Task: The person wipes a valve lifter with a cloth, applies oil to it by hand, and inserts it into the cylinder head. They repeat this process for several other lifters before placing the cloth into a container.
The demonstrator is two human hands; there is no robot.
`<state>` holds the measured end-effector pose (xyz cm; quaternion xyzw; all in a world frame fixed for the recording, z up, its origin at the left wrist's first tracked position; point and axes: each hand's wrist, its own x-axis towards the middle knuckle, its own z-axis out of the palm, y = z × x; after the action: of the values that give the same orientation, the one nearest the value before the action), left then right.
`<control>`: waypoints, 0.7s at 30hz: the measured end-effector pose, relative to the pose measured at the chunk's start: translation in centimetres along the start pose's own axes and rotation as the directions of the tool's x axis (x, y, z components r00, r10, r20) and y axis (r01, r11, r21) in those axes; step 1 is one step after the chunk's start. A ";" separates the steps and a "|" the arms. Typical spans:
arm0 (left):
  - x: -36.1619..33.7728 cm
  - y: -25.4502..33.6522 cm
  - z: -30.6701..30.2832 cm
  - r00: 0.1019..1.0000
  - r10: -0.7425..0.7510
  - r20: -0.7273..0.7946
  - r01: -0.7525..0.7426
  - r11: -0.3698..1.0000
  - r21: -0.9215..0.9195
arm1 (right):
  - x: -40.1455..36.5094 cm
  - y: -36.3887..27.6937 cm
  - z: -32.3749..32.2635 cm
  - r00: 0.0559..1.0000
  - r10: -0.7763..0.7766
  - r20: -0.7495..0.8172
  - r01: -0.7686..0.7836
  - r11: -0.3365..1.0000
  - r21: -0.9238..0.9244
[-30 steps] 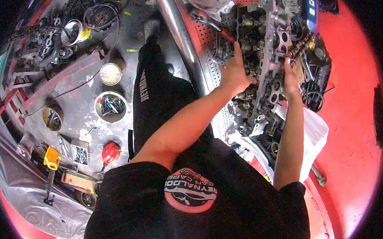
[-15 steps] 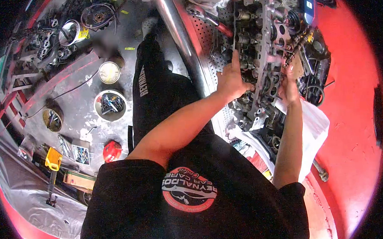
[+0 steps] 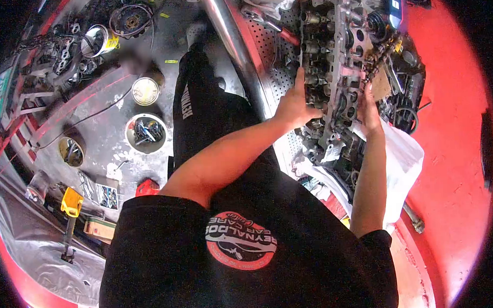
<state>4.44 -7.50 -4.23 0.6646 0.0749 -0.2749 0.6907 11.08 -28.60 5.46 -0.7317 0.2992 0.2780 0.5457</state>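
Cylinder head [image 3: 330,53] touched by left hand [image 3: 295,104] and right hand [image 3: 368,110].

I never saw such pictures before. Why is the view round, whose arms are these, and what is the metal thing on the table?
A camera worn on the person's head took it, looking down; its wide lens rounds the view. The arms are the person's own. The left hand and the right hand lie on either side of an engine part, probably a cylinder head, on a perforated workbench. Whether they grip it, I cannot tell. A white sheet lies beside it. Tins of parts stand on the floor.
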 end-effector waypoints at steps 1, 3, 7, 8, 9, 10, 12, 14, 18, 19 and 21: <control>0.0 -0.5 0.1 1.000 0.022 0.011 -0.022 1.000 0.013 | 0.2 0.6 -0.6 0.998 0.051 0.034 -0.051 0.998 0.019; -0.3 -1.3 -0.1 0.998 0.060 0.035 -0.062 0.997 0.045 | 0.0 1.8 -1.3 0.982 0.153 0.109 -0.160 0.985 0.058; -0.7 -0.4 0.8 0.995 0.087 -0.056 -0.074 0.976 0.207 | -0.8 0.8 -0.7 0.981 0.174 0.086 -0.171 0.984 -0.042; -0.8 0.1 0.8 0.998 0.042 -0.042 -0.032 0.977 0.209 | -1.2 0.8 0.0 0.991 0.134 -0.012 -0.134 0.990 0.041; -0.7 0.7 0.6 1.000 0.006 -0.029 0.001 0.976 0.218 | -2.0 0.0 0.9 0.988 0.138 -0.064 -0.144 0.984 -0.104; -0.6 0.8 0.6 0.999 0.016 -0.037 -0.006 0.969 0.247 | -1.5 0.4 0.0 0.985 0.173 -0.014 -0.173 0.981 -0.085; -0.9 1.5 0.3 0.999 -0.038 -0.012 0.040 0.973 0.226 | -0.1 2.9 -2.4 0.976 0.217 0.015 -0.216 0.975 -0.058; -0.8 2.8 -0.5 0.984 -0.158 0.078 0.141 0.972 0.190 | 0.2 3.8 -2.9 0.998 0.062 -0.018 -0.065 0.984 -0.165; 0.0 -0.9 0.0 0.995 0.041 0.086 -0.060 0.970 0.236 | -1.0 1.8 -0.8 0.994 0.092 -0.063 -0.100 0.987 -0.128; 0.0 -0.9 -1.0 0.989 0.021 0.147 -0.061 0.962 0.268 | -0.3 3.1 -1.6 0.998 0.009 -0.058 -0.019 0.983 -0.180; 0.1 -0.2 -3.4 0.984 0.052 0.171 -0.129 0.868 0.480 | -1.2 2.0 -1.0 0.996 -0.058 -0.061 0.048 0.986 -0.159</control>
<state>5.29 -4.25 -4.76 0.7975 -0.0813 -0.3018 0.5161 8.86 -29.87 5.34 -0.7890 0.2745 0.2618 0.4833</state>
